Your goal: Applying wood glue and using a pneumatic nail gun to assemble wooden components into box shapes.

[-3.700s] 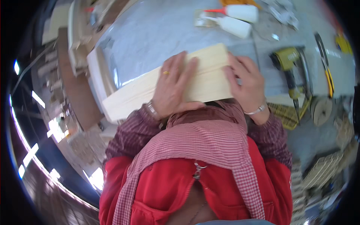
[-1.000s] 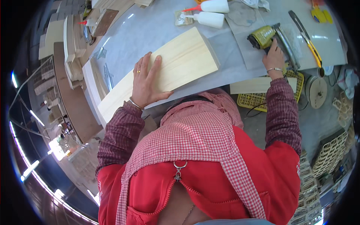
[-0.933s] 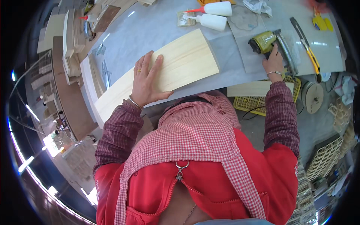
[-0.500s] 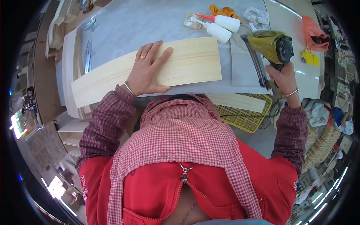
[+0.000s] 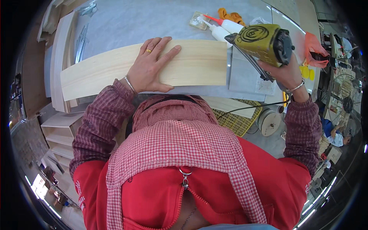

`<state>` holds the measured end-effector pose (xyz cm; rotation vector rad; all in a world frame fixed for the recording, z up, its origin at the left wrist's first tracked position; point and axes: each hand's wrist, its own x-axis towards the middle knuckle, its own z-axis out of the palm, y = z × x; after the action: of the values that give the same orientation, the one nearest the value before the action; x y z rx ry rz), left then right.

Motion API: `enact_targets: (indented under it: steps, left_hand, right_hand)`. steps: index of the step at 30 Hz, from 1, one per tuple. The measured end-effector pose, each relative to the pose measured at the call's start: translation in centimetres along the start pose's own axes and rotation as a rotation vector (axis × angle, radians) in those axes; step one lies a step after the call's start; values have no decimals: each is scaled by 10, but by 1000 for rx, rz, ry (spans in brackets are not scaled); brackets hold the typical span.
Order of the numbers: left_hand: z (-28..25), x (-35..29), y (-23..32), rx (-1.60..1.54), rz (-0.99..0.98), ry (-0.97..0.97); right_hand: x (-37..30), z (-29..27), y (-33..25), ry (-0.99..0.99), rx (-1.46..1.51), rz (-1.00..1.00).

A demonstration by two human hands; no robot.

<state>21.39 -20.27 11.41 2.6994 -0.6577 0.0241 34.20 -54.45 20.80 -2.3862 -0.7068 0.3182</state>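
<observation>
A long pale wooden board (image 5: pixel 203 63) lies flat along the near side of the grey worktable. My left hand (image 5: pixel 150 69) rests on it with fingers spread, the thumb by the near edge. In my right hand (image 5: pixel 287 74) is a yellow-green nail gun (image 5: pixel 262 40), gripped by its handle and raised at the right of the board. Its nose points left, past the board's right end, and seems not to touch the wood. Below the gun, a flat grey panel (image 5: pixel 243 71) lies on the table, partly covered by the gun's magazine.
Behind the board are two white glue bottles (image 5: pixel 232 26), a small glue-smeared tray (image 5: pixel 198 20) and an orange cloth (image 5: pixel 230 16). Metal fastener strips (image 5: pixel 81 42) and stacked boards (image 5: pixel 61 65) sit left. A black hose (image 5: pixel 253 106) crosses above a yellow crate (image 5: pixel 245 124). Far right, another person (image 5: pixel 335 134) appears.
The nail gun in my right hand has swung left and nearer the board's right end. My left hand stays spread on the board. The hose has come into plain view.
</observation>
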Motion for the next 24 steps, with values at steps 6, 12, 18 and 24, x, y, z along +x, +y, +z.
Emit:
enact_targets:
  steps: [6, 12, 18, 24]
  left_hand:
    - [5, 2, 2, 8, -5, -2]
    - [7, 3, 4, 22, -13, 1]
    - [9, 3, 4, 18, -11, 27]
    - [8, 3, 4, 13, -14, 19]
  right_hand:
    - [-7, -9, 4, 19, 38, -32]
    - [-6, -11, 6, -28, -27, -78]
    - [-4, -10, 10, -46, -98, -119]
    - [-3, -11, 7, -42, -62, -136]
